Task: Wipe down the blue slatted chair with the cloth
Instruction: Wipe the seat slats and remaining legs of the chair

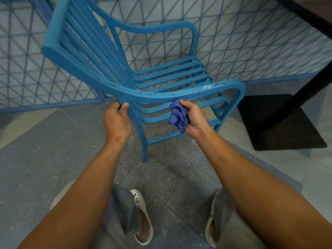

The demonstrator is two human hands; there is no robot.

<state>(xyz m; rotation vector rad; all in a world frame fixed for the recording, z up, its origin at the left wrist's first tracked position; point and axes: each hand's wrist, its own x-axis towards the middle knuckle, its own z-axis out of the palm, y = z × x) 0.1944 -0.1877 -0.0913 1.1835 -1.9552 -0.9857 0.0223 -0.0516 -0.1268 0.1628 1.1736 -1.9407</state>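
Note:
The blue slatted chair (111,56) stands side-on in front of me, its near armrest (161,95) showing brown chipped marks and pale specks. My left hand (116,121) grips the underside of that armrest where the rear leg joins it. My right hand (195,117) holds a bunched purple-blue cloth (177,116) just below the armrest's front half, the cloth's top edge touching or nearly touching the rail's underside. The seat slats lie beyond both hands.
A blue lattice wall (251,42) runs behind the chair. A black table's square base (280,123) and post stand at the right, close to the chair's front leg. Grey speckled floor tiles (170,177) and my white clogs are below.

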